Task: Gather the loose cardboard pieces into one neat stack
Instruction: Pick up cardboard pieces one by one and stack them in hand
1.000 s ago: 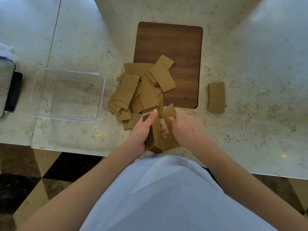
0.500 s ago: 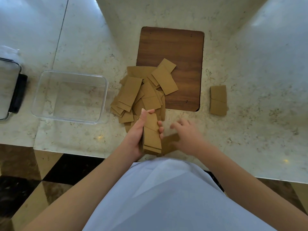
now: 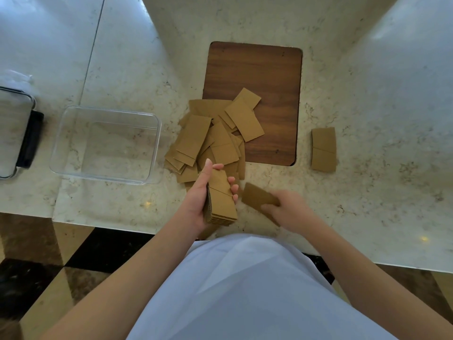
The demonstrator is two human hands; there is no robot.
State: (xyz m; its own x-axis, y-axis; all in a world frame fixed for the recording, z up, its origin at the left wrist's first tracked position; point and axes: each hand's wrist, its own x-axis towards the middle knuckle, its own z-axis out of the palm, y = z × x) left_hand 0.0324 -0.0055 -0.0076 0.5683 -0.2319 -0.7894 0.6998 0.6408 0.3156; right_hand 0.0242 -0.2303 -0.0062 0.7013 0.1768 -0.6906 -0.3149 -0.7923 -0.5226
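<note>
A gathered stack of cardboard pieces (image 3: 220, 200) was gripped in the left hand (image 3: 199, 202) above the counter's near edge. A single piece (image 3: 257, 196) was pinched by the right hand (image 3: 286, 209) beside it. Loose pieces (image 3: 213, 141) lay heaped beyond, overlapping a wooden board (image 3: 267, 77).

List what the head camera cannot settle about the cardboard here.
- Count in the held stack: head view, left hand wraps it.
- Lower pieces of the loose pile: head view, upper pieces cover them.
- Right hand's grip on the single piece: head view, fingers hidden beneath.
</note>
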